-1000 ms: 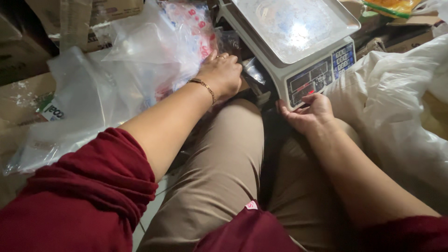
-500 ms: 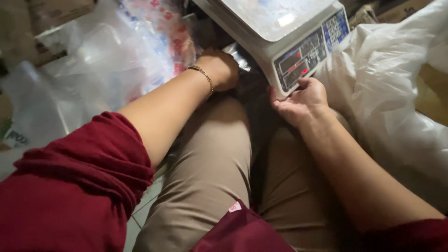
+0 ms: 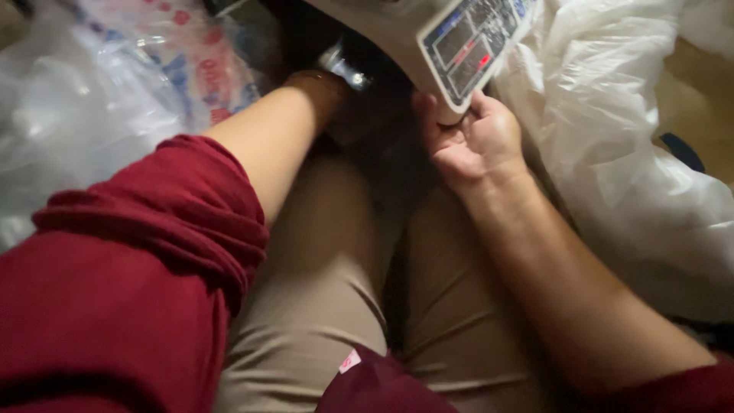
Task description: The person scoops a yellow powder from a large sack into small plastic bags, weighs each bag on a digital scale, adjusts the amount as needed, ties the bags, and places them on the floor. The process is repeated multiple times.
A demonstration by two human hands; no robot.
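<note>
Since a moment ago the view has tipped lower and closer, so the weighing scale [image 3: 459,38] now sits cut off at the top edge, and the left hand [image 3: 336,95] has slid further under it into shadow.

Nearest lie the dark red sleeves [image 3: 145,260] and the tan trousers [image 3: 336,260] of the seated person, knees pointing away from the camera. Beyond the left knee the bare left forearm runs up to a thin bracelet [image 3: 310,75] at the wrist; the hand beyond it is dark and blurred beneath the scale's underside, and whether its fingers are spread or closed cannot be told.

Beyond the right knee the right hand [image 3: 474,141] is turned palm up, its fingers [image 3: 428,122] curled and pressed around the scale's near front corner, thumb against the edge just below the display panel [image 3: 466,46]. That panel shows a grey screen area with a small red light and blue keys.

To the right of the hand, touching the scale's side, bulges a large white plastic bag [image 3: 627,153]. Far left, beyond the left arm, lies a heap of clear plastic bags [image 3: 122,84], some printed in red and blue.
</note>
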